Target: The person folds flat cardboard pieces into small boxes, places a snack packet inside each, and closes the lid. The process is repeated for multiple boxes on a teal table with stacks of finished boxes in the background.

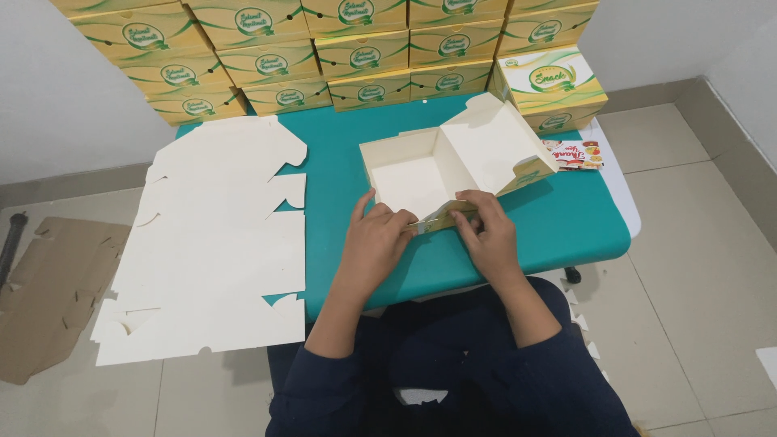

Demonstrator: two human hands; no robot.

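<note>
We pinch the near wall of the open box (441, 166) at centre frame, left hand (375, 239) and right hand (484, 229) closed on it. Flat cardboard blanks (210, 243) lie left on the teal surface (566, 226).

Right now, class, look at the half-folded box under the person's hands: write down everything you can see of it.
The box is thin cream card inside, with yellow and green print on its outer faces. It sits open and upright on the teal table, its tray formed and its lid flap tilted back to the right. The left hand and right hand both press its near wall, pinching a printed flap between them.
</note>
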